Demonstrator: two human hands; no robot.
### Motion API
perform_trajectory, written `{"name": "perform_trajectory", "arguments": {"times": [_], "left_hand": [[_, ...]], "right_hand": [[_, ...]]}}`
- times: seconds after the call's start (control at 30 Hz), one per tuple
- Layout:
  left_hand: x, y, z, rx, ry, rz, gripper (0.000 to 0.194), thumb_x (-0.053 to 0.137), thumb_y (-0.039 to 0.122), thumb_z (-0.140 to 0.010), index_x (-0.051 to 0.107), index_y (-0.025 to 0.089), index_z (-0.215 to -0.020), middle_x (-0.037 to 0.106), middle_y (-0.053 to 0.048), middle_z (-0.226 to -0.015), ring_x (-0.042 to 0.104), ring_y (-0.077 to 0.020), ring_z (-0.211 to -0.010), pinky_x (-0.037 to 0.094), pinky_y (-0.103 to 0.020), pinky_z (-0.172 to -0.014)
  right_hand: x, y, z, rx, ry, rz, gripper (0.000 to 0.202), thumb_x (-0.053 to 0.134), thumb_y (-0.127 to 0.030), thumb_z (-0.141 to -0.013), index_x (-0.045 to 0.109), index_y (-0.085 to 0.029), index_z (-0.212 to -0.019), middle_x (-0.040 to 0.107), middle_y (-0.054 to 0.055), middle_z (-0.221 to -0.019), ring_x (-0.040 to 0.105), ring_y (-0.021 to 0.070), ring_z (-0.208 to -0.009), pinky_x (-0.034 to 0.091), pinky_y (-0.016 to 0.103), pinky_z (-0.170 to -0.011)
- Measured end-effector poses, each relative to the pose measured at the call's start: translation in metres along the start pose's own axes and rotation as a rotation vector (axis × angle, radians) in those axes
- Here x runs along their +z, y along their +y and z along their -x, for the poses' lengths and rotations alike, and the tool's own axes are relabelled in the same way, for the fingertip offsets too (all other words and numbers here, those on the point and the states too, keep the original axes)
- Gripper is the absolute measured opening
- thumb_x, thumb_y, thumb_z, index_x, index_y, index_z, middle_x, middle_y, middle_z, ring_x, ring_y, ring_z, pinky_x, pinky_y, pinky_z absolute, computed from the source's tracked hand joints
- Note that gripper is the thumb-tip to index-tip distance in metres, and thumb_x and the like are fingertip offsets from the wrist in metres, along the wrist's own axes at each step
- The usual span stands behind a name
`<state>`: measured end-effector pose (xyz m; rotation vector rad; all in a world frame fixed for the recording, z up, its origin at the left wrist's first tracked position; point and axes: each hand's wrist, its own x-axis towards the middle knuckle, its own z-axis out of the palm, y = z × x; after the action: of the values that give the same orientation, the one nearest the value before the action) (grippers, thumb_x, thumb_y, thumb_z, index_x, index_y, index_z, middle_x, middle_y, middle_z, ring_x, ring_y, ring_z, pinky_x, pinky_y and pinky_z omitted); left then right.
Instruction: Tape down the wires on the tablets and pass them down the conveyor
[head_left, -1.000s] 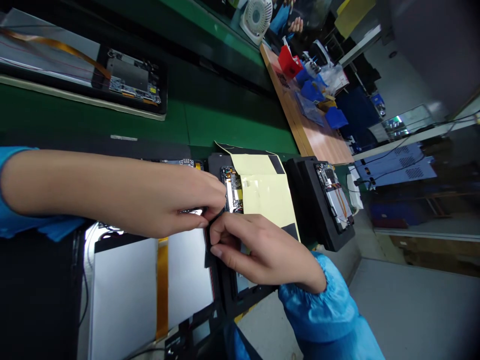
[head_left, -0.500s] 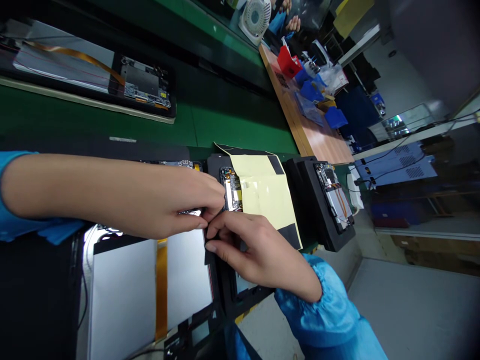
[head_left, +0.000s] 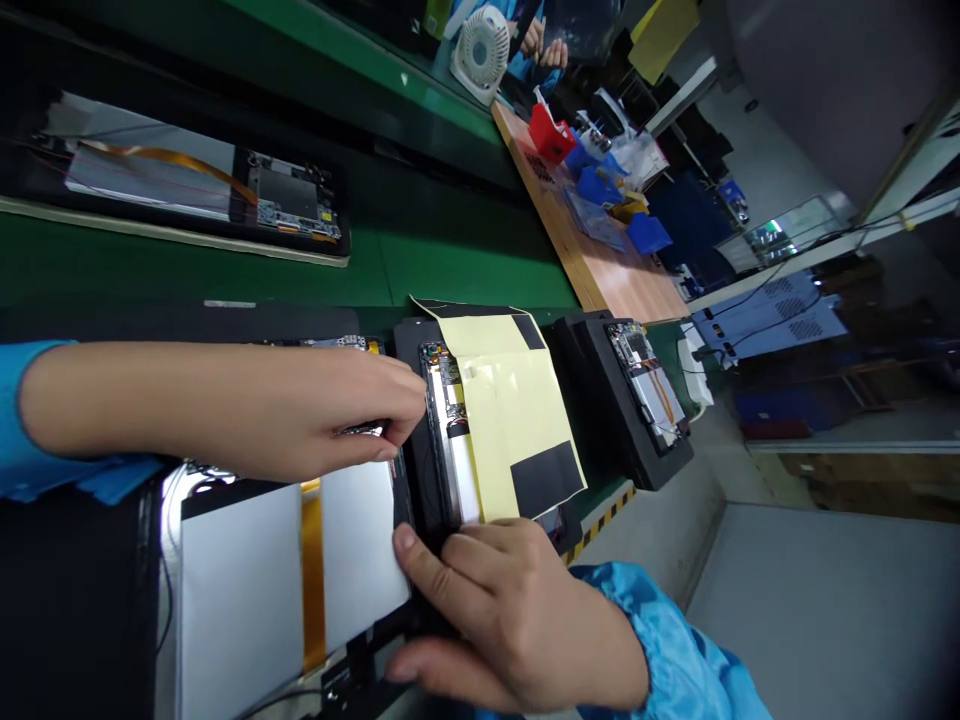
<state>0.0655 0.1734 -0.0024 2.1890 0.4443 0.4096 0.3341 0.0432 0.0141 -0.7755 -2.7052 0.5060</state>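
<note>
Reaching tablet's [head_left: 360, 560] right edge with index fingertip: right hand [head_left: 506, 610], thumb spread wide, other fingers bent. Left hand [head_left: 360, 400] over tablet's upper part, fingers curled; tips hidden, cannot tell if gripping. Tablet lies lower left in view, orange ribbon [head_left: 313, 590] down its middle. Little room at right edge: second device [head_left: 459, 460] close alongside, partly under yellow sheet [head_left: 502, 400]. Green bench [head_left: 465, 250] stretches wide beyond both hands.
</note>
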Motion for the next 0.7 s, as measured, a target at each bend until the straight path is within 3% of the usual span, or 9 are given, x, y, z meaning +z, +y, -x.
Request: {"name": "perform_trajectory", "arguments": {"times": [0.1,0.23,0.3,0.4,0.47,0.57,0.7], "left_hand": [[0.002,-0.004,0.003,0.023,0.002,0.001,0.022,0.063,0.015,-0.101,0.061,0.025,-0.082,0.071,-0.001,-0.085,0.068,-0.0178,-0.078,0.048,-0.024,-0.065],[0.007,-0.013,0.006,0.094,0.032,0.009,0.021,0.063,0.017,-0.103,0.060,0.027,-0.085,0.069,0.000,-0.085,0.065,-0.0173,-0.075,0.046,-0.025,-0.063],[0.008,-0.015,0.007,0.110,0.036,0.017,0.022,0.062,0.017,-0.104,0.059,0.027,-0.086,0.070,0.001,-0.086,0.065,-0.0176,-0.076,0.046,-0.026,-0.065],[0.007,-0.015,0.007,0.102,0.025,0.026,0.022,0.060,0.017,-0.106,0.058,0.026,-0.086,0.070,0.000,-0.086,0.065,-0.0181,-0.076,0.047,-0.027,-0.067],[0.006,-0.012,0.008,0.075,0.009,0.016,0.022,0.059,0.018,-0.107,0.059,0.026,-0.086,0.069,0.000,-0.085,0.064,-0.0183,-0.075,0.046,-0.027,-0.066],[0.005,-0.010,0.008,0.021,-0.022,0.022,0.022,0.060,0.019,-0.107,0.063,0.026,-0.086,0.070,0.000,-0.086,0.066,-0.0180,-0.077,0.047,-0.026,-0.066],[0.007,-0.012,0.008,0.048,0.001,0.059,0.021,0.062,0.019,-0.106,0.063,0.026,-0.086,0.070,0.000,-0.085,0.066,-0.0186,-0.076,0.046,-0.027,-0.065]], "right_hand": [[0.004,-0.004,0.002,0.084,0.079,-0.149,0.054,0.047,-0.051,-0.124,0.071,-0.006,-0.142,0.073,0.003,-0.071,0.063,0.0169,-0.053,0.044,0.031,-0.049],[0.013,0.001,-0.005,0.150,0.045,-0.061,0.073,0.046,-0.060,-0.123,0.056,0.000,-0.162,0.077,0.005,-0.074,0.069,0.0189,-0.056,0.045,0.031,-0.049],[0.016,0.002,-0.006,0.081,0.050,0.014,0.069,0.047,-0.056,-0.123,0.063,0.003,-0.154,0.077,0.006,-0.071,0.067,0.0191,-0.053,0.044,0.032,-0.048],[0.014,0.002,-0.006,0.013,0.177,-0.093,0.042,0.055,-0.040,-0.122,0.079,-0.006,-0.128,0.075,0.004,-0.068,0.065,0.0174,-0.053,0.048,0.031,-0.050],[0.011,0.003,-0.011,0.146,0.265,-0.229,0.027,0.062,-0.031,-0.118,0.082,-0.012,-0.119,0.080,0.004,-0.074,0.067,0.0154,-0.055,0.052,0.027,-0.053],[0.008,0.009,-0.023,0.378,0.287,-0.317,0.020,0.070,-0.023,-0.112,0.085,-0.016,-0.123,0.088,0.006,-0.090,0.074,0.0146,-0.063,0.057,0.024,-0.059],[0.013,0.016,-0.035,0.294,0.282,-0.255,0.021,0.067,-0.020,-0.113,0.088,-0.016,-0.116,0.086,0.008,-0.086,0.077,0.0176,-0.069,0.057,0.026,-0.064]]}}
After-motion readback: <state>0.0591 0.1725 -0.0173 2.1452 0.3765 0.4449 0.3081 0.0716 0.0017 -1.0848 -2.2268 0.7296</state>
